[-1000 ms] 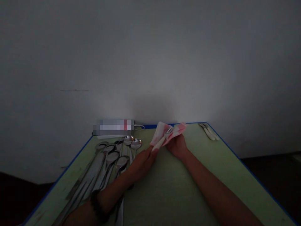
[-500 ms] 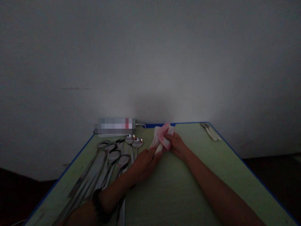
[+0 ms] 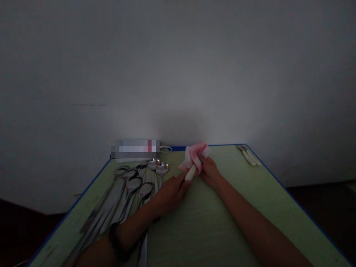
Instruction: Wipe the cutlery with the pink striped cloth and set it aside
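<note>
My left hand (image 3: 171, 190) pinches the white handle of a fork (image 3: 190, 173) at its near end. The fork's head is hidden inside a pink-and-white cloth (image 3: 195, 155). My right hand (image 3: 209, 171) is closed round that cloth and the fork's upper part. Both hands meet near the far middle of the green table (image 3: 222, 230). The scene is dim.
Several long steel spoons (image 3: 130, 189) lie side by side on the table's left half, bowls pointing away. Two white-handled utensils (image 3: 248, 155) lie at the far right corner. A blurred flat object (image 3: 135, 149) sits at the far edge against the grey wall.
The cloth, spread open under the fork a second ago, is now bunched round the fork's head by my right hand. My left hand keeps its hold on the handle.
</note>
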`<act>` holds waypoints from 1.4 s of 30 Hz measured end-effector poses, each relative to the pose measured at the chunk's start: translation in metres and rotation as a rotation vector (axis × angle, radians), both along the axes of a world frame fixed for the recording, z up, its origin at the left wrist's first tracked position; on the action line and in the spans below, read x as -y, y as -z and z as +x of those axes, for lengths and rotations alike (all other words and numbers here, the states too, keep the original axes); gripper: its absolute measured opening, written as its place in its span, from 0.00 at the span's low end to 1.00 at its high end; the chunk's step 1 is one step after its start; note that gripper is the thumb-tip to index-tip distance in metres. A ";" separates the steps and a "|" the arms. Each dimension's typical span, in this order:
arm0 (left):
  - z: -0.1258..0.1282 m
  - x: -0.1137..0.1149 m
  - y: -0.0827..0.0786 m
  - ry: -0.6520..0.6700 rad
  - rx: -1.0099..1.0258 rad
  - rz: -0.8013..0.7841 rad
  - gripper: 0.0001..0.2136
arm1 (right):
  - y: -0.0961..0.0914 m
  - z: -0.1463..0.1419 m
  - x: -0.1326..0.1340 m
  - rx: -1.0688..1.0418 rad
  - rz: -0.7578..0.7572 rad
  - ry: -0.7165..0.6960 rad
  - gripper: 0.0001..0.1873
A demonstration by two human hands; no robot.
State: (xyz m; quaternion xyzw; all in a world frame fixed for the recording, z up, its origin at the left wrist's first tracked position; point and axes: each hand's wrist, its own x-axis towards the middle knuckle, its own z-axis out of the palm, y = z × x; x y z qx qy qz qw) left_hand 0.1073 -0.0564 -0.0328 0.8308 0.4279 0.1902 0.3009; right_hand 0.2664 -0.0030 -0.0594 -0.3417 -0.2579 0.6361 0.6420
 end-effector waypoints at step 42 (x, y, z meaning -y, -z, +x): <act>0.004 -0.005 0.009 -0.115 0.389 -0.216 0.08 | 0.000 0.000 0.004 -0.019 0.058 -0.186 0.16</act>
